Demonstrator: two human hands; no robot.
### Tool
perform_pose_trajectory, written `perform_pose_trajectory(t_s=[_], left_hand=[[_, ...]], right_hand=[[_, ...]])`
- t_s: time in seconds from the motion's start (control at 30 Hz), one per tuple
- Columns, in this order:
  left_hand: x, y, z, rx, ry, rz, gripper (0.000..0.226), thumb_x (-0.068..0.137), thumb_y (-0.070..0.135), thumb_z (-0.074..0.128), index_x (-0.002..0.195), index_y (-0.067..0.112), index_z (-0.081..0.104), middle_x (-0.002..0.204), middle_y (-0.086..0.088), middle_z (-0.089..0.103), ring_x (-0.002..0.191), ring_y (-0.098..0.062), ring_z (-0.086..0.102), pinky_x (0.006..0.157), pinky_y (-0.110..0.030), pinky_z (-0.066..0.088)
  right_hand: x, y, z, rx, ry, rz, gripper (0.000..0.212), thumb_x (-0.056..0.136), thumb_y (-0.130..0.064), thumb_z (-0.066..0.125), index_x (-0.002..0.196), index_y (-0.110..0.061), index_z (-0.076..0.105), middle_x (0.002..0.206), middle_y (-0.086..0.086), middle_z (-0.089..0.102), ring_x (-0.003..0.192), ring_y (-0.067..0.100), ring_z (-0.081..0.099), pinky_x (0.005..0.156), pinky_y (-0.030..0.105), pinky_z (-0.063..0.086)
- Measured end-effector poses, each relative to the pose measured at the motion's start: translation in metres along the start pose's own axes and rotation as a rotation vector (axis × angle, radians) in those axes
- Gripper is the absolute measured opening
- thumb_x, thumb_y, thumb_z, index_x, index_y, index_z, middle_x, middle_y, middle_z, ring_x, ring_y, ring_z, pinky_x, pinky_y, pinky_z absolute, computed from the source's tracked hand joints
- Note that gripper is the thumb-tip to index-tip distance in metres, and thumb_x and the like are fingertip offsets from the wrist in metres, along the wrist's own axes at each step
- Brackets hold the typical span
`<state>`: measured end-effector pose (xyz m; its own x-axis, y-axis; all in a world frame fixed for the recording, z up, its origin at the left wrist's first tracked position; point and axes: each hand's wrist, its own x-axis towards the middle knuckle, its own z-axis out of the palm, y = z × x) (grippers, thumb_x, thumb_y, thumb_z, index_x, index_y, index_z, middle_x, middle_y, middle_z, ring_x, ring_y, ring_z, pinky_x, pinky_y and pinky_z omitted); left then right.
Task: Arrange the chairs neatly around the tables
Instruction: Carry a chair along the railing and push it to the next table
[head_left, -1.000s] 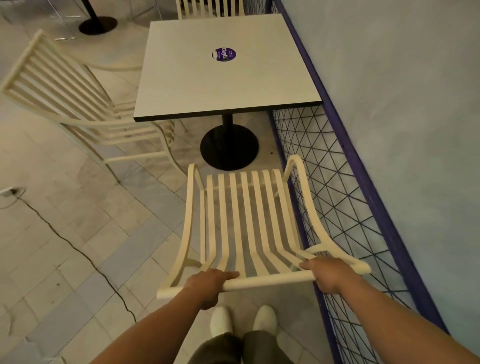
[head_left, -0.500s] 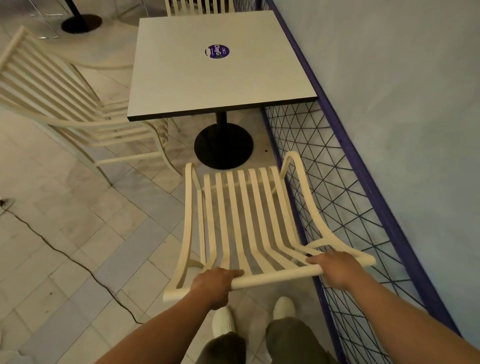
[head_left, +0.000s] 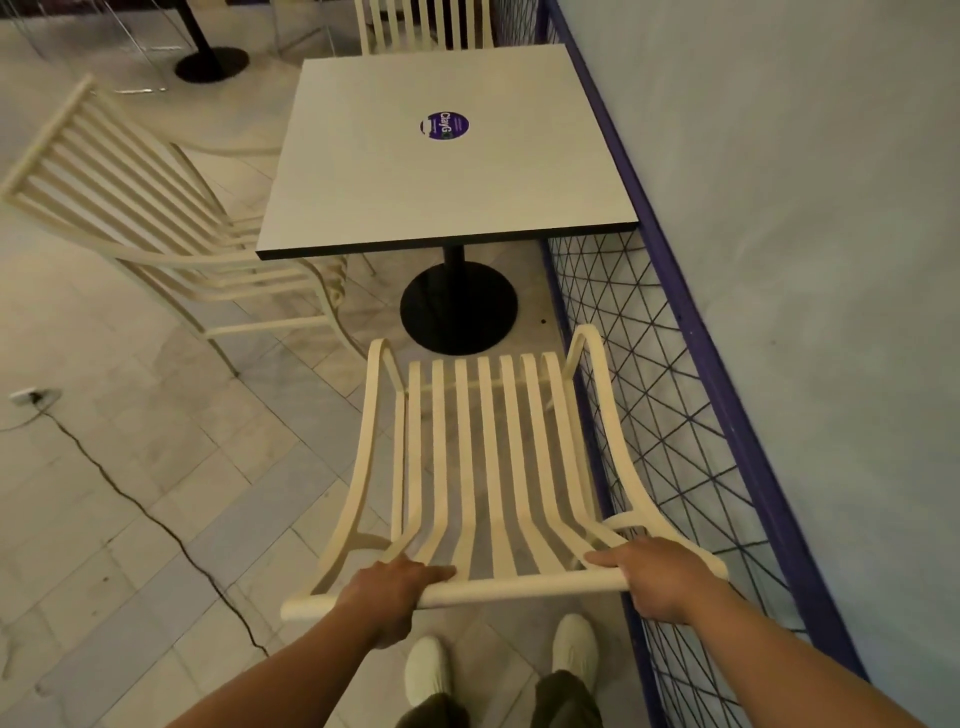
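Note:
A cream slatted chair (head_left: 488, 457) stands right in front of me, its seat facing a square white table (head_left: 447, 161) with a black pedestal base (head_left: 458, 307). My left hand (head_left: 387, 587) grips the top rail of its backrest left of centre. My right hand (head_left: 660, 577) grips the same rail near its right end. The chair's front edge is level with the near rim of the base, short of the tabletop. A second cream chair (head_left: 156, 218) sits at the table's left side, partly under it. A third chair (head_left: 423, 26) shows behind the table's far edge.
A wire-mesh fence with a purple frame (head_left: 691, 332) runs along the right, close to the chair's right armrest, with a pale wall behind it. A black cable (head_left: 156, 519) crosses the tiled floor at left. Another table's base (head_left: 210, 63) stands far left. My shoes (head_left: 574, 649) are below the chair.
The view has shifted and the table sits a little farther ahead in the frame. Both hands keep the same grip on the backrest rail, and my feet have stepped.

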<state>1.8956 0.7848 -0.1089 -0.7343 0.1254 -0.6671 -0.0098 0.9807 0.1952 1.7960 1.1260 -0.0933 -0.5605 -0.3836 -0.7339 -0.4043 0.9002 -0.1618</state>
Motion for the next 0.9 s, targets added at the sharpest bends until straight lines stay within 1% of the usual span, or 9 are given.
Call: perform_pose_trajectory(t_s=[0.13, 0.27, 0.43, 0.6, 0.77, 0.9], left_hand=[[0.012, 0.006, -0.010, 0.022, 0.031, -0.018, 0.076, 0.091, 0.015, 0.062, 0.146, 0.056, 0.029, 0.135, 0.010, 0.056, 0.113, -0.019, 0.058, 0.093, -0.038, 0.050], [0.027, 0.010, -0.017, 0.029, 0.064, -0.041, 0.076, 0.090, 0.015, 0.065, 0.145, 0.055, 0.032, 0.133, 0.010, 0.058, 0.110, -0.018, 0.060, 0.092, -0.037, 0.052], [0.043, 0.011, -0.026, 0.003, 0.101, -0.020, 0.074, 0.091, 0.011, 0.064, 0.145, 0.053, 0.034, 0.129, 0.009, 0.060, 0.108, -0.018, 0.060, 0.090, -0.036, 0.052], [0.057, 0.009, -0.034, -0.044, 0.110, -0.016, 0.074, 0.091, 0.010, 0.065, 0.145, 0.052, 0.036, 0.129, 0.008, 0.060, 0.109, -0.017, 0.060, 0.093, -0.036, 0.052], [0.073, -0.001, -0.048, -0.051, 0.111, -0.007, 0.074, 0.091, 0.011, 0.066, 0.145, 0.052, 0.037, 0.128, 0.008, 0.060, 0.107, -0.016, 0.061, 0.091, -0.033, 0.052], [0.086, -0.007, -0.061, -0.050, 0.115, -0.019, 0.076, 0.090, 0.010, 0.068, 0.144, 0.054, 0.037, 0.123, 0.008, 0.062, 0.101, -0.016, 0.061, 0.088, -0.033, 0.051]], right_hand=[[0.009, 0.011, -0.008, 0.008, 0.006, 0.013, 0.083, 0.083, -0.007, 0.061, 0.143, -0.055, 0.029, 0.132, 0.000, 0.053, 0.105, 0.020, 0.057, 0.085, 0.033, 0.048], [0.022, 0.023, -0.019, 0.021, -0.014, 0.029, 0.086, 0.082, -0.008, 0.062, 0.142, -0.059, 0.026, 0.129, 0.002, 0.052, 0.101, 0.019, 0.057, 0.081, 0.029, 0.047], [0.037, 0.035, -0.037, 0.012, -0.038, 0.033, 0.087, 0.082, -0.006, 0.062, 0.143, -0.058, 0.026, 0.132, 0.005, 0.047, 0.103, 0.020, 0.056, 0.084, 0.030, 0.046], [0.051, 0.041, -0.055, 0.004, -0.017, 0.028, 0.085, 0.084, -0.004, 0.059, 0.143, -0.056, 0.030, 0.136, 0.004, 0.047, 0.105, 0.021, 0.056, 0.084, 0.030, 0.046], [0.067, 0.043, -0.072, -0.038, -0.014, 0.008, 0.085, 0.084, -0.004, 0.060, 0.145, -0.054, 0.029, 0.135, 0.003, 0.049, 0.111, 0.021, 0.054, 0.091, 0.033, 0.046], [0.078, 0.043, -0.086, -0.042, 0.000, -0.009, 0.076, 0.087, -0.010, 0.058, 0.145, -0.051, 0.031, 0.134, -0.002, 0.052, 0.110, 0.019, 0.054, 0.087, 0.031, 0.045]])
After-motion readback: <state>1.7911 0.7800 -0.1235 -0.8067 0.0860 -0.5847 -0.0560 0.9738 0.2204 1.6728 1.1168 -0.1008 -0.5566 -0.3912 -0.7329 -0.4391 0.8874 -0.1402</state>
